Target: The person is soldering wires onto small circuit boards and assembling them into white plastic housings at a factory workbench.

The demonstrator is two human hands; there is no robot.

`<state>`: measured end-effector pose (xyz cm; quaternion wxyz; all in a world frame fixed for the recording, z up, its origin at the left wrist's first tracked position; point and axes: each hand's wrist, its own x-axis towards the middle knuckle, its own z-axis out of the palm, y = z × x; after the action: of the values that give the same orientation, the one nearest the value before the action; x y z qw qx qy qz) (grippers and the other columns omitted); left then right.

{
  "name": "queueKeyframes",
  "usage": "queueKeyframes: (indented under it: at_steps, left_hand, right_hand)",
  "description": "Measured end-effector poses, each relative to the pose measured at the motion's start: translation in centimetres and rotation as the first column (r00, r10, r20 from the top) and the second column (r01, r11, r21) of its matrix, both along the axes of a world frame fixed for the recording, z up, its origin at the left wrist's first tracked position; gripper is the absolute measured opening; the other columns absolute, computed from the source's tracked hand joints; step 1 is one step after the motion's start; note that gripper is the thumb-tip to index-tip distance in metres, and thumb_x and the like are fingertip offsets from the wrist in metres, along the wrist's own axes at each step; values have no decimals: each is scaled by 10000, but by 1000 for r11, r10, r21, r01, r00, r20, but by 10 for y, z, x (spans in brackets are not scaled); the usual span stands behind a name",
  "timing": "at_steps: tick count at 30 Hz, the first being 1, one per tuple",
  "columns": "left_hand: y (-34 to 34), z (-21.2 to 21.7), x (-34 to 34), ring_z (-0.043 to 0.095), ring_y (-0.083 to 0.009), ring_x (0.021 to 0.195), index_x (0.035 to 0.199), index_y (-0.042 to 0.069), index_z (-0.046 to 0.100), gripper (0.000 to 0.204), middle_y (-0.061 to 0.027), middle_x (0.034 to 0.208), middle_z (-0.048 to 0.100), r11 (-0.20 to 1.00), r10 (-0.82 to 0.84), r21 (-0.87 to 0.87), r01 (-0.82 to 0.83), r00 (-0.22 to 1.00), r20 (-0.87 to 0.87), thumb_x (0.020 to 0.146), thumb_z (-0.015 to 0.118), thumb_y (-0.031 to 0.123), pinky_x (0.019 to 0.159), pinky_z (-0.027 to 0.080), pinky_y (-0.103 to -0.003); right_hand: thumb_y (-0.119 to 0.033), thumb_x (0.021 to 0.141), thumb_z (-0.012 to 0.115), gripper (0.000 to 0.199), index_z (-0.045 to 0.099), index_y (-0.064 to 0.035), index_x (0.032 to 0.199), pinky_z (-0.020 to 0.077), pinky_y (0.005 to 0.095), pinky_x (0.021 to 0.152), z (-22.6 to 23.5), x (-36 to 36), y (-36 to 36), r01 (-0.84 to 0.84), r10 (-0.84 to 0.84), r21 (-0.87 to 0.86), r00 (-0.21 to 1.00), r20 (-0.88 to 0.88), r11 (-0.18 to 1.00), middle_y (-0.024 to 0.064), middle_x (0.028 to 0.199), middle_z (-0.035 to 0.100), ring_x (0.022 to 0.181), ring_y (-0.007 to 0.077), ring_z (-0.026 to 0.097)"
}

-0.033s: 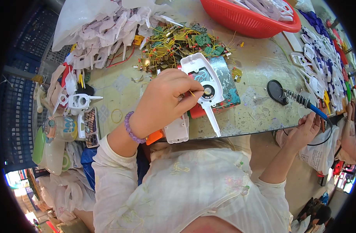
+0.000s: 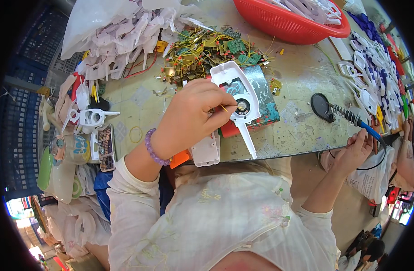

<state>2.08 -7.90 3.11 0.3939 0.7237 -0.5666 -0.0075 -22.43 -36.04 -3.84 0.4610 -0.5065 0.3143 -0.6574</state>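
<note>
My left hand [image 2: 193, 108], with a purple bead bracelet, pinches a thin yellow wire [image 2: 223, 108] at the small round speaker [image 2: 242, 106] in a white plastic shell with a pointed end [image 2: 246, 135]. That shell rests on a worn teal and red box [image 2: 266, 97]. Partly under my left wrist lies another white casing part [image 2: 206, 151], beside an orange piece [image 2: 179, 159]. At the table's right edge, my right hand [image 2: 355, 151] has its fingers loosely bent and apart. Its fingertips reach the blue handle of a soldering iron [image 2: 370, 131], whose tip end sits in a coil stand [image 2: 347, 114].
Circuit boards with yellow wires [image 2: 207, 52] are heaped behind the shell. White plastic parts [image 2: 125, 40] pile up at the far left. A red basket [image 2: 279, 22] stands at the back. More white casings [image 2: 365, 99] line the right side. A black round dish [image 2: 321, 106] adjoins the stand.
</note>
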Motion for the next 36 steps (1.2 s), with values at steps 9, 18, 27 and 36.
queueKeyframes:
  at_steps: [9, 18, 27, 36]
  left_hand:
    - [-4, -5, 7, 655, -214, 822, 730, 48, 626, 52, -66, 887, 699, 992, -112, 53, 110, 993, 28, 713, 674, 47, 932, 453, -429]
    - [-5, -5, 5, 668, -213, 748, 718, 66, 629, 54, -61, 881, 716, 988, -35, 152, 29, 999, 31, 722, 680, 81, 995, 417, -464]
    - [-3, -5, 1, 666, -221, 747, 724, 60, 643, 44, -67, 878, 715, 992, -13, 125, 9, 999, 36, 730, 684, 73, 1001, 411, -460]
    - [-3, -7, 0, 667, -223, 750, 743, 65, 659, 33, -71, 852, 714, 995, -13, 96, 14, 1000, -13, 738, 686, 83, 977, 423, -457]
  right_hand:
    - [-195, 894, 651, 177, 615, -54, 993, 260, 163, 484, 6, -15, -40, -37, 46, 34, 938, -343, 999, -53, 668, 467, 551, 12, 373]
    - [-119, 855, 662, 154, 639, -51, 991, 275, 196, 492, 68, -61, -38, 421, -459, -185, 831, -315, 888, -20, 707, 499, 565, 49, 396]
    - [-344, 923, 562, 294, 478, -63, 905, 358, 306, 470, 47, 13, 98, -411, 360, -564, 910, -206, 716, 52, 639, 475, 516, 164, 443]
    - [-197, 907, 564, 206, 491, -11, 954, 360, 301, 465, 38, 45, 107, -572, 506, -552, 814, -286, 607, 72, 685, 497, 522, 167, 448]
